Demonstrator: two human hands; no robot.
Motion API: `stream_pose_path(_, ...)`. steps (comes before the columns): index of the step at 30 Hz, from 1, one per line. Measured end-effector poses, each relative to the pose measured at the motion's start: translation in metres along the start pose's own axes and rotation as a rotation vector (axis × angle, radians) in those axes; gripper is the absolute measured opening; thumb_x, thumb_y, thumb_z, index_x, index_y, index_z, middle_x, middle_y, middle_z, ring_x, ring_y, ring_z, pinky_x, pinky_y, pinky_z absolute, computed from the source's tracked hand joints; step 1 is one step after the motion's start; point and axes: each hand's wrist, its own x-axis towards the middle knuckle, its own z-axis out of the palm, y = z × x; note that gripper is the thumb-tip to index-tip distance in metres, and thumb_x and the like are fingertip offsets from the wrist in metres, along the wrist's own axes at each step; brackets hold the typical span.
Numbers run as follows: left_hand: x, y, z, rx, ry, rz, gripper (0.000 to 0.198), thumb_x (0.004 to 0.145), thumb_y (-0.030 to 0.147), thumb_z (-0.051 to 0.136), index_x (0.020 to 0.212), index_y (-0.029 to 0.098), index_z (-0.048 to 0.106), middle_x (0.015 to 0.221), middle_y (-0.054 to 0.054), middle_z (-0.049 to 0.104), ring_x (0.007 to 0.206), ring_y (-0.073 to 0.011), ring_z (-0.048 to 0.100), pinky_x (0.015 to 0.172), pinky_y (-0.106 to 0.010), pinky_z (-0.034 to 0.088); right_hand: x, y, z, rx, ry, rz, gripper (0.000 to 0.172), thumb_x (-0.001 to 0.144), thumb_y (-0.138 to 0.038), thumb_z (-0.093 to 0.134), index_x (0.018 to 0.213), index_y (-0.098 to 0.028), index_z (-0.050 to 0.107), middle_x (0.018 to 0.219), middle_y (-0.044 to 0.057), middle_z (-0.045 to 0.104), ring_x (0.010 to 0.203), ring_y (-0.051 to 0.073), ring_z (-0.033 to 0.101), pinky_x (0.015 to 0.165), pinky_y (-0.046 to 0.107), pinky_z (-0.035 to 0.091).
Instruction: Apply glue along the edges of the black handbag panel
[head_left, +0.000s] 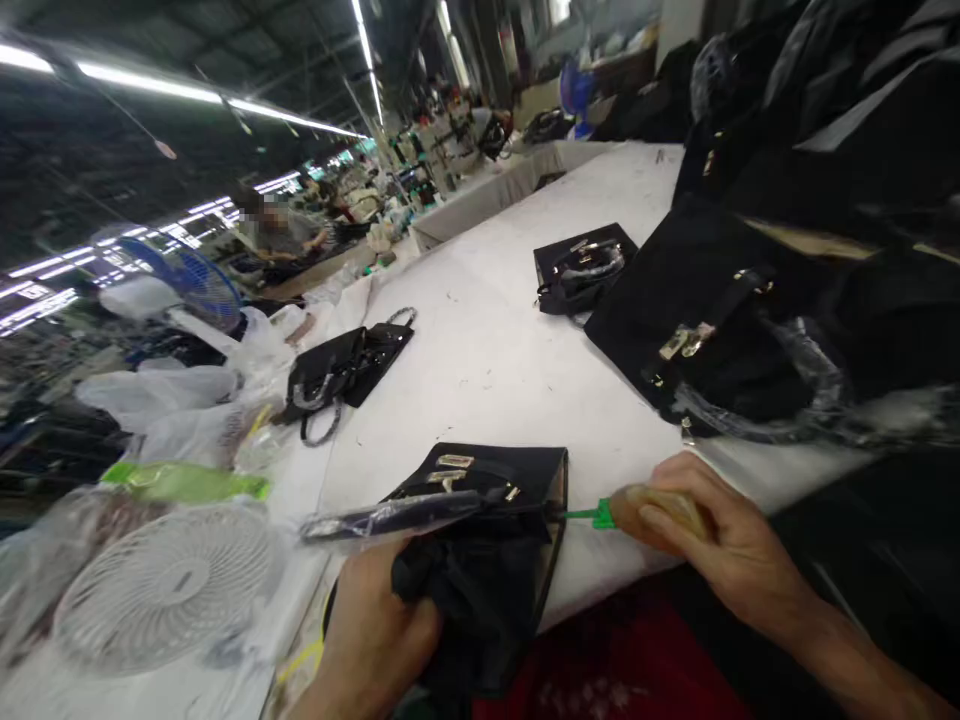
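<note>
L hand (371, 640) grips black handbag (487, 500) at near desk (487, 350) edge, fingers clamped on its fabric. R hand (720, 540) fingers closed round green-tipped tool (600, 515), tip touching bag's side. More handbags (585, 268) further back.

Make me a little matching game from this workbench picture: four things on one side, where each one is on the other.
Things:
1. tool with green neck
2. white fan
3. blue fan
4. black bag

Places:
A. lying at the near left
B. far left, behind plastic bags
C. in the right hand
D. under the left hand

Pairs: 1-C, 2-A, 3-B, 4-D
</note>
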Motion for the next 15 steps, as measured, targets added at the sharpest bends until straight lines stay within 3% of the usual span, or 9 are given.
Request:
stream_pose_path(5,-0.003,-0.003,-0.001,-0.036,0.053,0.027,0.032,0.071,0.016,0.048,0.093,0.023,0.069,0.086,0.001,0.077,0.078,-0.0201,0.073,0.065,-0.025,0.057,-0.003,-0.010,0.005,0.106,-0.143,0.179,0.014,0.097,-0.035,0.053,0.088,-0.024,0.056,0.086,-0.002,0.050,0.079,0.014,0.053,0.071,0.027,0.042)
stream_pose_path(10,-0.003,-0.002,-0.001,-0.059,0.060,0.030,0.031,0.071,0.015,0.049,0.092,0.023,0.070,0.087,0.001,0.077,0.081,-0.0204,0.074,0.064,-0.023,0.056,-0.007,-0.017,0.004,0.031,-0.091,0.046,0.004,0.095,-0.029,0.056,0.095,-0.026,0.058,0.091,-0.001,0.053,0.085,0.014,0.055,0.075,0.026,0.044)
stream_pose_path(15,-0.001,0.002,-0.003,-0.023,0.069,0.021,0.027,0.071,0.017,0.049,0.086,0.020,0.071,0.076,-0.003,0.076,0.068,-0.0224,0.072,0.068,-0.029,0.058,-0.006,-0.021,0.003,0.049,-0.137,0.019,0.006,0.096,-0.030,0.055,0.094,-0.026,0.059,0.090,-0.001,0.053,0.083,0.013,0.057,0.072,0.024,0.045)
